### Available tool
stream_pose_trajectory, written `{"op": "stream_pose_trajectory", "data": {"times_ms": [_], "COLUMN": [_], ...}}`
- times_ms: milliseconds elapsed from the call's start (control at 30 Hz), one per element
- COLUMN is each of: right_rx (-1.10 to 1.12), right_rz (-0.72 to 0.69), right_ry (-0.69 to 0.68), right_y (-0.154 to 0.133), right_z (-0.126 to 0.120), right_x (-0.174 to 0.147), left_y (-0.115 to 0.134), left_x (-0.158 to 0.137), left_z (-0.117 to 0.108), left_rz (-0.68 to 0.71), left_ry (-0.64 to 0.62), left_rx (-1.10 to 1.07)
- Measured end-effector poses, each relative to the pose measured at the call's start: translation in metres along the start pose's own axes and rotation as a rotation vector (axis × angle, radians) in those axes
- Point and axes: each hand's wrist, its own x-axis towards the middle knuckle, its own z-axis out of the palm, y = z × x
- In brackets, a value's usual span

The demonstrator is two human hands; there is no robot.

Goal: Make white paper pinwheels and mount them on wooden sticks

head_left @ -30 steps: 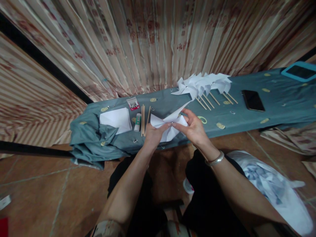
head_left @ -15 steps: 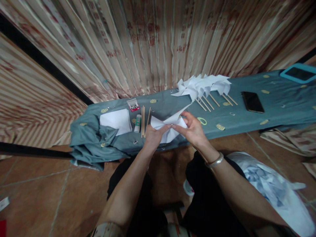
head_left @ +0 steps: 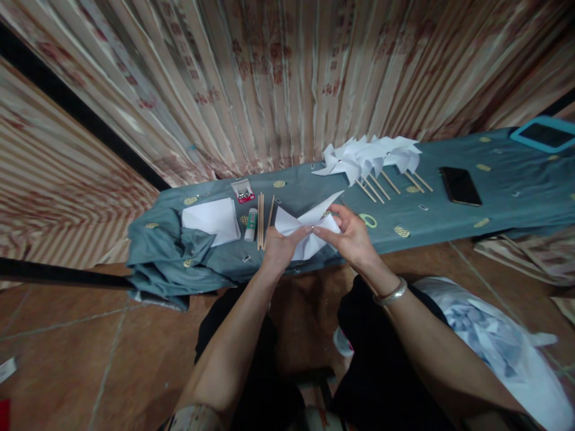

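Observation:
Both hands hold a white paper pinwheel (head_left: 321, 214) over the near edge of the cloth-covered bench. My left hand (head_left: 281, 246) is closed on its left side, thumb at the centre. From the right, my right hand (head_left: 351, 234) grips it with the thumb meeting there too, fingers behind the paper. A small shiny pin head (head_left: 313, 227) shows between the thumb tips. Just left of my left hand lie several thin wooden sticks (head_left: 261, 221), a glue stick (head_left: 251, 225) and a small red-and-white box of pins (head_left: 244, 191).
Finished-looking pinwheels on sticks (head_left: 359, 158) lie overlapped at the back. A stack of white paper (head_left: 211, 220) is at the left. Green-handled scissors (head_left: 369, 221), a phone (head_left: 460, 185) and a blue-framed tablet (head_left: 545, 134) lie rightward. A white plastic bag (head_left: 494, 335) stands on the floor.
The pinwheel's upper paper point has shifted slightly left and down. Both hands keep nearly the same place and grip.

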Motion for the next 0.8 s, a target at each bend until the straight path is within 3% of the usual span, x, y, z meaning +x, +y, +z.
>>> {"op": "stream_pose_trajectory", "data": {"times_ms": [800], "right_rx": [0.040], "right_rz": [0.032], "right_ry": [-0.022], "right_y": [-0.0005], "right_z": [-0.0006], "right_x": [-0.0003], "left_y": [-0.0009], "left_x": [0.0021], "left_z": [-0.0016], "left_rz": [-0.002], "left_ry": [-0.020], "left_rx": [0.024]}}
